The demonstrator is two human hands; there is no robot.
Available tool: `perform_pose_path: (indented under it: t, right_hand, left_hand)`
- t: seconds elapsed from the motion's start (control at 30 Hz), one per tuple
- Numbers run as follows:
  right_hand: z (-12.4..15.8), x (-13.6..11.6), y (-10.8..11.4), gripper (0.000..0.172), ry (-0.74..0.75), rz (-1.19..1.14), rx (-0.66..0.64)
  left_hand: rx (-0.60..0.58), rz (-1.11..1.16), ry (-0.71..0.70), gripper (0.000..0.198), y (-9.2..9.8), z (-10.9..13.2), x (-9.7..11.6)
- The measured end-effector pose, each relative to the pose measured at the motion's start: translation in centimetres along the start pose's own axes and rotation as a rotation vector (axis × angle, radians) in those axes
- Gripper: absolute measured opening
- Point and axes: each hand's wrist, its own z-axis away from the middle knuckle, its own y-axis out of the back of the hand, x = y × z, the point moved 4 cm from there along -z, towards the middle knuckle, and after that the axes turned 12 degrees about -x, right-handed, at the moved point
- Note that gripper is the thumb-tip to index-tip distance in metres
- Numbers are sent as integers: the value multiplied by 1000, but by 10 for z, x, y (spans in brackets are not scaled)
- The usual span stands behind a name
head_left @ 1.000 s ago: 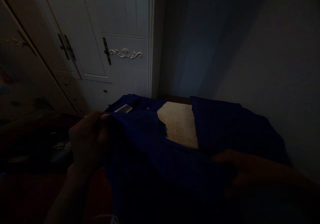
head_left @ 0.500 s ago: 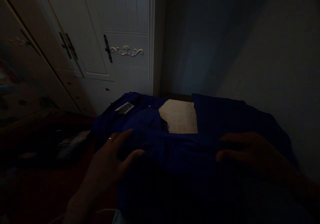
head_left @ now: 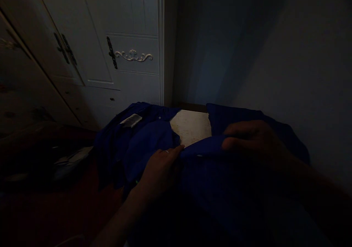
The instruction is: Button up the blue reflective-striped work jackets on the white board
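Observation:
Deep blue cloth, which looks like a garment [head_left: 203, 188], lies spread before me over a pale, stained flat surface [head_left: 192, 126]. My right hand [head_left: 253, 138] pinches the cloth's edge between thumb and fingers and lifts it slightly. At the other end of that edge, my left hand [head_left: 161, 170], with a ring on one finger, has its fingers closed together on the fabric; its thumb is hidden. Between the hands the edge runs as a slanting line with a small light spot on it. On the far left part of the cloth rests a greyish rectangular piece [head_left: 131, 120].
A white wardrobe [head_left: 132, 71] with dark handles and scroll ornament stands behind on the left. A grey wall [head_left: 288, 63] rises at the back right. Dark items with something pale [head_left: 73, 155] lie on the reddish floor [head_left: 66, 210] at left. The room is very dim.
My left hand has moved right and closed from spread fingers onto the cloth edge. My right hand has risen slightly leftward, raising its edge. The view has shifted a little right.

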Motion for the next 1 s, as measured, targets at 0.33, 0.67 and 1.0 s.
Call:
perform_pose_path:
  t: [0.33, 0.67, 1.0]
  right_hand:
    - [-13, 84, -27, 86, 118, 187, -224]
    - [38, 112, -96, 10, 410, 480, 245]
    - [33, 142, -139, 48, 147, 151, -67]
  left_hand:
    - [155, -295, 93, 35, 77, 18, -23]
    - [501, -462, 84, 33, 86, 30, -1]
    - [455, -326, -66, 37, 82, 39, 9]
